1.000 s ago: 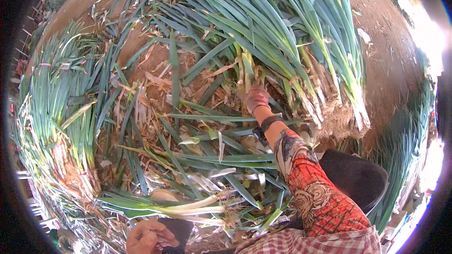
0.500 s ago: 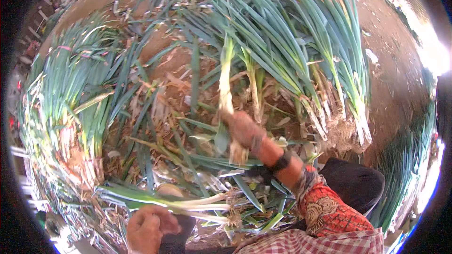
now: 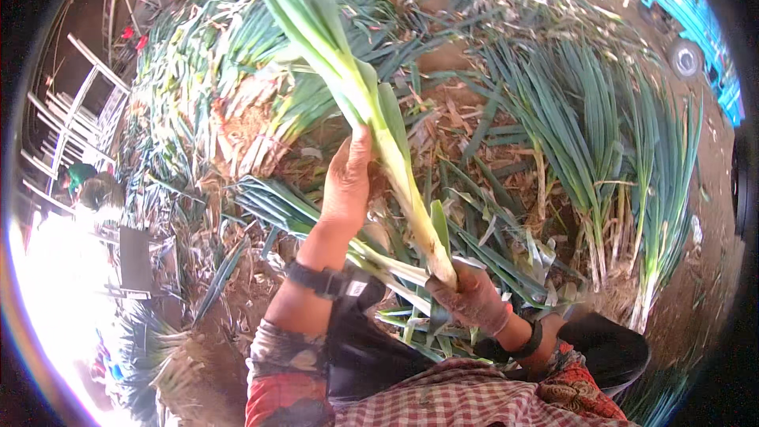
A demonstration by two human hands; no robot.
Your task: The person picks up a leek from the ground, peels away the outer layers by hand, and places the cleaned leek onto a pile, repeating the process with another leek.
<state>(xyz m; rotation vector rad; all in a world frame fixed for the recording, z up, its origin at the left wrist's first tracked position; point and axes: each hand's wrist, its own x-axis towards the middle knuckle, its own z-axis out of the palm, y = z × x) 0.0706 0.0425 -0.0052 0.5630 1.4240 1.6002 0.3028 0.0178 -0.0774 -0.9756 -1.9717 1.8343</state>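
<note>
A long, thick green onion (image 3: 405, 188) slants across the middle, with its pale stem low and its green leaves rising to the upper left. My left hand (image 3: 346, 182) is closed around the upper stem, thumb lying along it. Lower down, my right hand (image 3: 473, 299) grips the root end, and its fingers hide the roots. Beneath the held stalk, a few cut-looking green onions (image 3: 283, 207) lie across my legs with their white stems to the right. Loose leaves and peelings (image 3: 494, 209) cover the ground just beyond.
At the right stands a row of unpeeled green onions (image 3: 581, 134), roots toward me. A large heap (image 3: 245, 39) fills the far left. Another bundle (image 3: 150, 364) lies at the near left. White metal racks (image 3: 75, 119) and a blue wheeled cart (image 3: 696, 16) stand at the edges.
My right hand has drawn the green onion toward me and lifted it. My left hand has moved up and forward and taken hold of its stem. The view has turned left.
</note>
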